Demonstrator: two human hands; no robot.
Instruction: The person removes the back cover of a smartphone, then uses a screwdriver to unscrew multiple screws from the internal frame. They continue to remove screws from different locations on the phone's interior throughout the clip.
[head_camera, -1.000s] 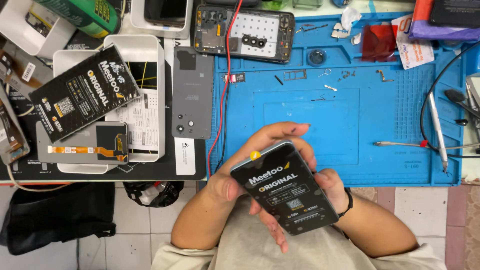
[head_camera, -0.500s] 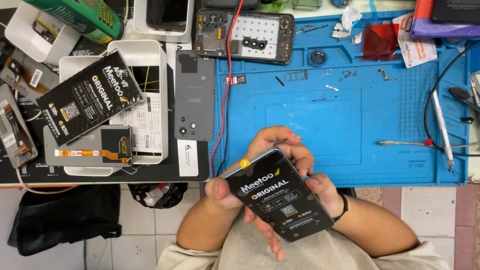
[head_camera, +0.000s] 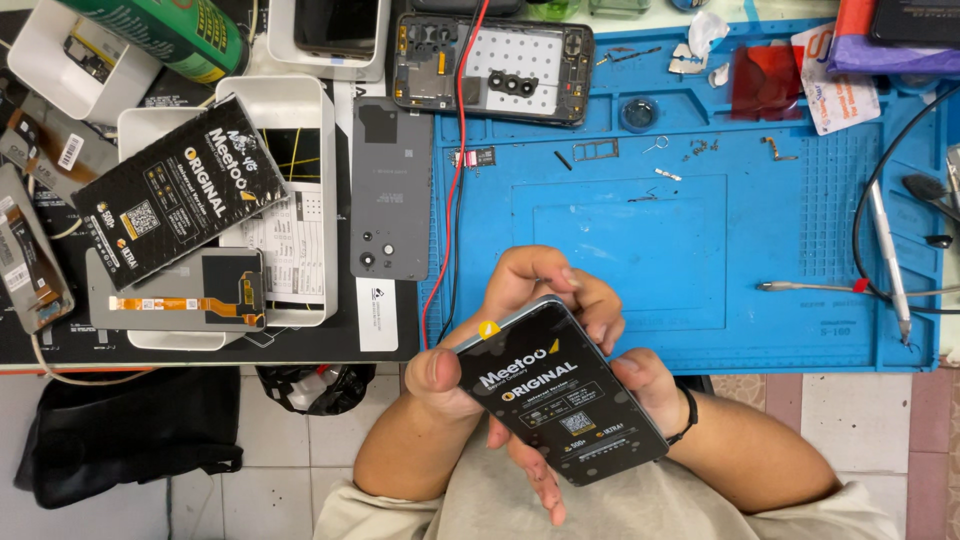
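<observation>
Both hands closed on black screen panel (head_camera: 562, 390): left hand (head_camera: 450, 375) lower-left edge, right hand (head_camera: 640, 375) right; long axis diagonal.

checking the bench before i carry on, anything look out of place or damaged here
No damage shows. The left hand and right hand hold a black screen panel off the bench edge, above the floor. A red wire lies across the opened phone, and tiny loose parts are scattered on the blue mat.
</observation>
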